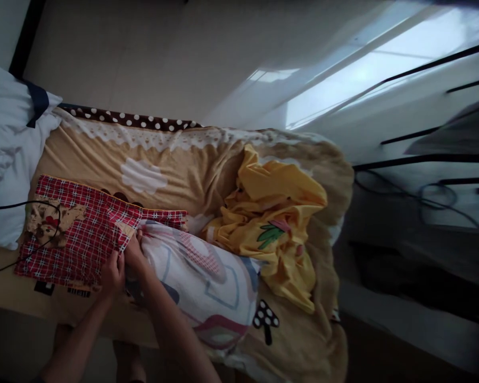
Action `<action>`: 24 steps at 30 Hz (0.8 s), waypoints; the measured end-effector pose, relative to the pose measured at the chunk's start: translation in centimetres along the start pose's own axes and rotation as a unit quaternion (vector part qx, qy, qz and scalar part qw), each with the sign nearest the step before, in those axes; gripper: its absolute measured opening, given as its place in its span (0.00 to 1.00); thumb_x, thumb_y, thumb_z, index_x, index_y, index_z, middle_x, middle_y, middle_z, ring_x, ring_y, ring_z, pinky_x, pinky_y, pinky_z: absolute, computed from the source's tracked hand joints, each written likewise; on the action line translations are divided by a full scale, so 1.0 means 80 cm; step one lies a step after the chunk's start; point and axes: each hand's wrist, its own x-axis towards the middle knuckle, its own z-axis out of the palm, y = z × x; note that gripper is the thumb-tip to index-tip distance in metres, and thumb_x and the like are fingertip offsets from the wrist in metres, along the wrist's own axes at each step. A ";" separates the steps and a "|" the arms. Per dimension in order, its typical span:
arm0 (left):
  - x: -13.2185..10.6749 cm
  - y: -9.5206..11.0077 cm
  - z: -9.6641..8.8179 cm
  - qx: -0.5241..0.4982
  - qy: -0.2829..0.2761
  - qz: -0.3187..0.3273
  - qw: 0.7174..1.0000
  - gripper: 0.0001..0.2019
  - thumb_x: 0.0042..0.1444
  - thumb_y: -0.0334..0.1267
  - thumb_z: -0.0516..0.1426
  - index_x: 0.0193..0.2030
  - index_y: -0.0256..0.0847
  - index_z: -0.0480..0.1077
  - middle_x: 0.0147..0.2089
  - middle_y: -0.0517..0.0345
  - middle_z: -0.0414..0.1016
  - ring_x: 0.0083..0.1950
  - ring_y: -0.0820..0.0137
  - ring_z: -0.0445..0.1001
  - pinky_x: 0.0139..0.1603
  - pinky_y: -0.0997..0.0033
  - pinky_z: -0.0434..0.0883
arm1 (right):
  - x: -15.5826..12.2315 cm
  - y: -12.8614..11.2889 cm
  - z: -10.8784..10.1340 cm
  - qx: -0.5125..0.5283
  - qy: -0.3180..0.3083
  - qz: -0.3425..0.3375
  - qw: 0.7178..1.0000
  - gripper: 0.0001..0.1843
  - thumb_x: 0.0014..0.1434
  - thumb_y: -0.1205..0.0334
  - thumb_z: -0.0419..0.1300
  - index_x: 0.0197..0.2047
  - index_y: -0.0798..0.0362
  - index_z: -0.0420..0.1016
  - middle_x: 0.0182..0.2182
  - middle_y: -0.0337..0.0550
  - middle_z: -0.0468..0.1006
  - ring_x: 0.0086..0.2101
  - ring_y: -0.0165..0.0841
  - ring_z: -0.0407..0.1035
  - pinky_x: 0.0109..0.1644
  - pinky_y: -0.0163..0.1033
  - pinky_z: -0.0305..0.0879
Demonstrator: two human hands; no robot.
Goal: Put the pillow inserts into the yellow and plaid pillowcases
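A red plaid pillowcase (88, 229) with a teddy bear print lies flat on the bed. Its opening edge is pinched in my left hand (112, 272), and the fabric there is lifted and folded back. Close beside it, my right hand (133, 254) is closed at the gathered end of a white patterned pillow (207, 282), right at the mouth of the pillowcase. Some of the right fingers are hidden by the cloth. The pillow stretches to the right, with most of its body outside the pillowcase.
A crumpled yellow cloth (279, 223) lies past the pillow on the tan blanket (191, 170). White bedding (8, 149) is heaped at the left. A black cable (16, 205) hangs across the left side. Black metal bars (423, 159) stand on the right.
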 end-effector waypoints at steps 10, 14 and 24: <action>0.026 0.014 -0.025 0.173 -0.108 -0.008 0.979 0.08 0.63 0.38 0.53 0.39 0.41 0.73 0.35 0.48 0.81 0.40 0.60 0.80 0.38 0.69 0.65 | -0.125 0.135 -0.127 -0.021 0.084 0.066 0.994 0.41 0.59 0.47 0.60 0.72 0.50 0.54 0.68 0.57 0.61 0.66 0.53 0.56 0.64 0.63 0.55; 0.065 0.048 -0.042 0.250 -0.102 0.011 0.963 0.11 0.64 0.39 0.52 0.46 0.41 0.73 0.40 0.46 0.82 0.42 0.59 0.80 0.39 0.68 0.67 | -0.103 0.140 -0.111 -0.056 -0.004 0.116 0.992 0.35 0.64 0.47 0.55 0.70 0.52 0.58 0.55 0.57 0.77 0.55 0.48 0.71 0.61 0.55 0.60; 0.091 0.106 -0.039 0.263 -0.078 0.088 0.958 0.14 0.66 0.40 0.49 0.45 0.40 0.75 0.38 0.48 0.82 0.41 0.61 0.80 0.40 0.69 0.67 | -0.061 0.080 -0.117 -0.072 -0.116 -0.011 0.991 0.19 0.55 0.67 0.59 0.47 0.42 0.81 0.35 0.41 0.85 0.36 0.37 0.77 0.38 0.36 0.62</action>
